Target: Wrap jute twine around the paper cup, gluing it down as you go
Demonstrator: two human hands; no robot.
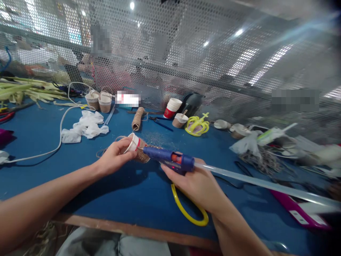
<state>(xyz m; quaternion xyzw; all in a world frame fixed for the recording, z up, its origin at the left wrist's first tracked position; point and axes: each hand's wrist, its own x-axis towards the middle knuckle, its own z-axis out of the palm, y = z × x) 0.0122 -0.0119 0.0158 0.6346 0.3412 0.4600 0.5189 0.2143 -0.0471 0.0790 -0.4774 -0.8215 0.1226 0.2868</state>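
The left hand has its fingers closed round a small paper cup half wrapped in jute twine, holding it on its side just above the blue table. The right hand grips a blue hot glue gun, fingers wrapped about its handle, with the nozzle touching the twine-covered part of the cup right beside the left fingertips. A long clear glue stick juts out behind the gun, past the right wrist, over the table.

Beyond the left fingers, farther up the table, lie a spool of jute twine, crumpled white plastic and two finished twine-wrapped cups. A yellow loop, seemingly a scissors handle, shows below the right hand.

The main hazard, as I judge it, is a burn: the nozzle sits so close to the left fingertips that a small slip or an oozing bead of glue could reach the skin. The loose twine may also lift before the glue sets, leaving a gap in the wrap. The trailing glue stick could catch the clutter on the right and jog the gun.
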